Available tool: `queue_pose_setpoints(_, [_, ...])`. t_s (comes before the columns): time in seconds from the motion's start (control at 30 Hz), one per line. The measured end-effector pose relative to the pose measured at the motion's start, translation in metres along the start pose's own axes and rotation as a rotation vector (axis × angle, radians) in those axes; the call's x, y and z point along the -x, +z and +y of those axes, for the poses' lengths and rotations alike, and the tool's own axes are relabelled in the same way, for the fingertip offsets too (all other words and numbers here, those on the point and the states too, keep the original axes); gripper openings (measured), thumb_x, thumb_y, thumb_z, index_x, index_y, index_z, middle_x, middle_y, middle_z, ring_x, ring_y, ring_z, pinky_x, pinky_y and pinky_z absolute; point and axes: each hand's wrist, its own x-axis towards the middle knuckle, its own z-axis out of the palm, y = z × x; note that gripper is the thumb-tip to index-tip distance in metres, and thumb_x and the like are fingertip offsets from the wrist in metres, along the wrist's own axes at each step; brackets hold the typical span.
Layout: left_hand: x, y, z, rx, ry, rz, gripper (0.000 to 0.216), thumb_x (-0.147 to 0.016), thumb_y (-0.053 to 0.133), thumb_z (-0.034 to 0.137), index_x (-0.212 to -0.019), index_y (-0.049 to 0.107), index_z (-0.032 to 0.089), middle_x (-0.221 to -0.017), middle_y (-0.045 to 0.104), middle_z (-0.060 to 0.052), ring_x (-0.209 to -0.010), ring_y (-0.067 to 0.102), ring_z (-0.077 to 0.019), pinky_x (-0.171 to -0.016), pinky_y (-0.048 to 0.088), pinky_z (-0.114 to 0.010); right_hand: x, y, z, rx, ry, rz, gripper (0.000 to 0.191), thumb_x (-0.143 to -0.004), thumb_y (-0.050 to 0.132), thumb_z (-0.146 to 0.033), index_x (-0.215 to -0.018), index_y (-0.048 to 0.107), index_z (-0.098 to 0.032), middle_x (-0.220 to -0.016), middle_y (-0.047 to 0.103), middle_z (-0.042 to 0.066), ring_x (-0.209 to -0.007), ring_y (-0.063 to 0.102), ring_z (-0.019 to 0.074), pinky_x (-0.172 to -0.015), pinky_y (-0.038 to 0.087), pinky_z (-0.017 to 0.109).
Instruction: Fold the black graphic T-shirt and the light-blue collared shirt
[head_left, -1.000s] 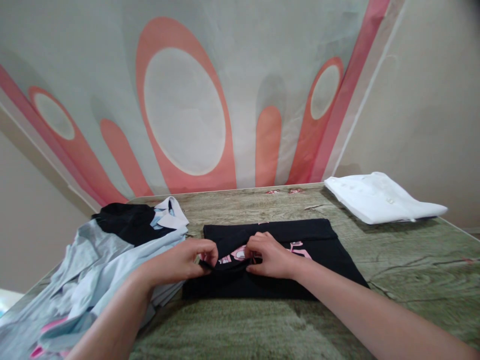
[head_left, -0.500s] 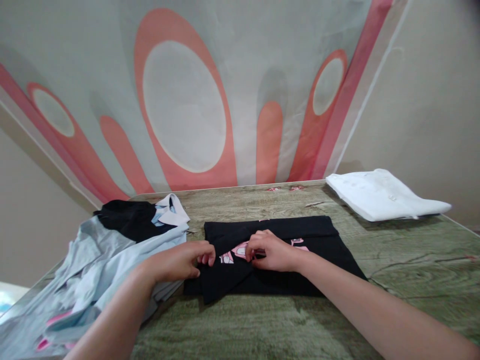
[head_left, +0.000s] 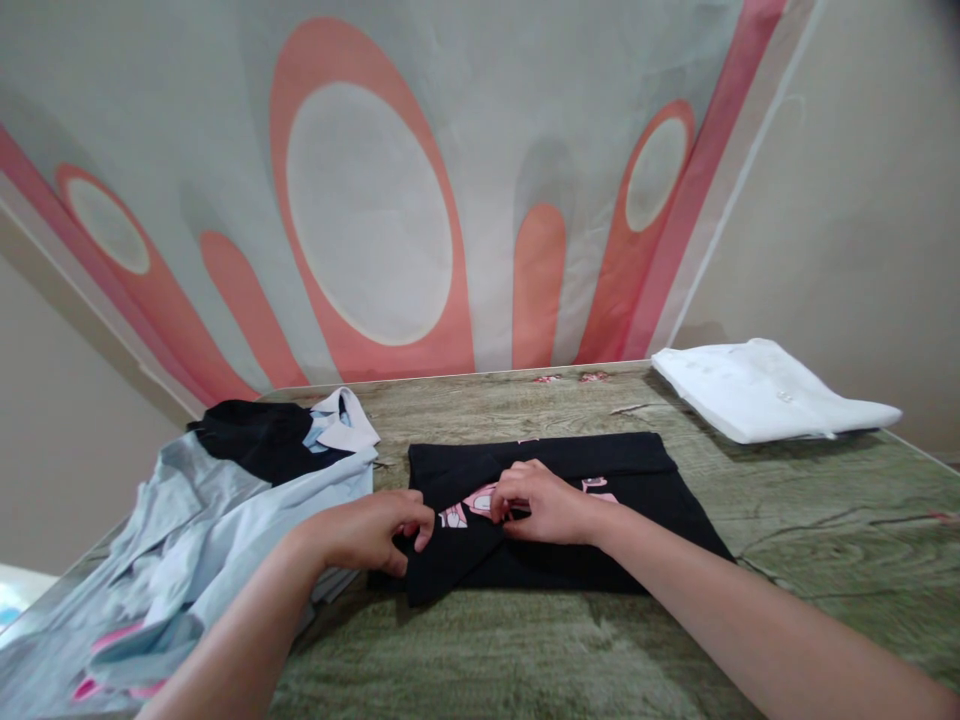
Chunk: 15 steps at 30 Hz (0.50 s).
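A black T-shirt (head_left: pixel 600 570) with a pink and white print lies partly folded on the wooden table (head_left: pixel 480 650). My left hand (head_left: pixel 375 530) is at its left edge, with curled fingers and thumb closing on the dark cloth. Over the middle of the print, my right hand (head_left: pixel 544 505) pinches the fabric between bent fingers and thumb. The fingertips of this hand are partly hidden by its own knuckles. Between the hands, a flap of the shirt slants toward the near edge.
Left of the shirt lies a loose heap of light blue and grey clothes (head_left: pixel 225 520), with a black piece (head_left: pixel 259 440) and a white collar (head_left: pixel 349 425). A folded white garment (head_left: pixel 765 390) rests at the far right. Behind the table stands a patterned wall (head_left: pixel 495 250).
My left hand has shifted slightly, its thumb moving down and its fingers coming onto the shirt's left edge. My right hand has stayed in place.
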Motion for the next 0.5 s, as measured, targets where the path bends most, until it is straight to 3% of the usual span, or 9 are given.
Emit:
queue_pose_setpoints(0.13, [0.003, -0.007, -0.006, 0.122, 0.010, 0.034, 0.011, -0.075, 0.056, 0.018, -0.085, 0.061, 0.021, -0.083, 0.056, 0.002, -0.076, 0.052, -0.0151, -0.066, 0.035, -0.022, 0.000, 0.000, -0.001, 0.030, 0.008, 0.011, 0.013, -0.074, 0.073, -0.025, -0.083, 0.063, -0.023, -0.085, 0.066, -0.004, -0.085, 0.057, 0.0150, -0.080, 0.034, 0.030])
queue_pose_setpoints(0.2, [0.001, -0.008, -0.014, 0.196, -0.040, 0.109, 0.008, -0.080, 0.054, 0.024, -0.085, 0.059, 0.020, -0.080, 0.058, 0.002, -0.075, 0.052, -0.0153, -0.064, 0.036, -0.022, 0.001, 0.002, -0.001, 0.047, 0.012, 0.019, 0.015, -0.076, 0.073, -0.031, -0.082, 0.062, -0.022, -0.084, 0.065, -0.003, -0.085, 0.056, 0.0156, -0.081, 0.034, 0.030])
queue_pose_setpoints(0.33, [-0.010, -0.003, -0.031, 0.266, -0.143, 0.281, 0.018, -0.084, 0.052, 0.037, -0.082, 0.054, 0.019, -0.073, 0.056, 0.002, -0.069, 0.052, -0.0153, -0.062, 0.036, -0.023, 0.002, 0.006, -0.001, 0.102, 0.064, 0.090, 0.021, -0.081, 0.068, -0.039, -0.087, 0.060, -0.020, -0.084, 0.062, 0.001, -0.086, 0.054, 0.0174, -0.079, 0.036, 0.031])
queue_pose_setpoints(0.5, [-0.025, 0.007, -0.036, 0.281, -0.234, 0.347, 0.031, -0.085, 0.050, 0.049, -0.089, 0.056, 0.019, -0.069, 0.058, 0.002, -0.065, 0.054, -0.0159, -0.060, 0.036, -0.024, 0.001, 0.010, -0.003, 0.154, 0.118, 0.189, 0.023, -0.084, 0.065, -0.040, -0.094, 0.060, -0.020, -0.090, 0.061, 0.003, -0.087, 0.052, 0.0182, -0.080, 0.037, 0.033])
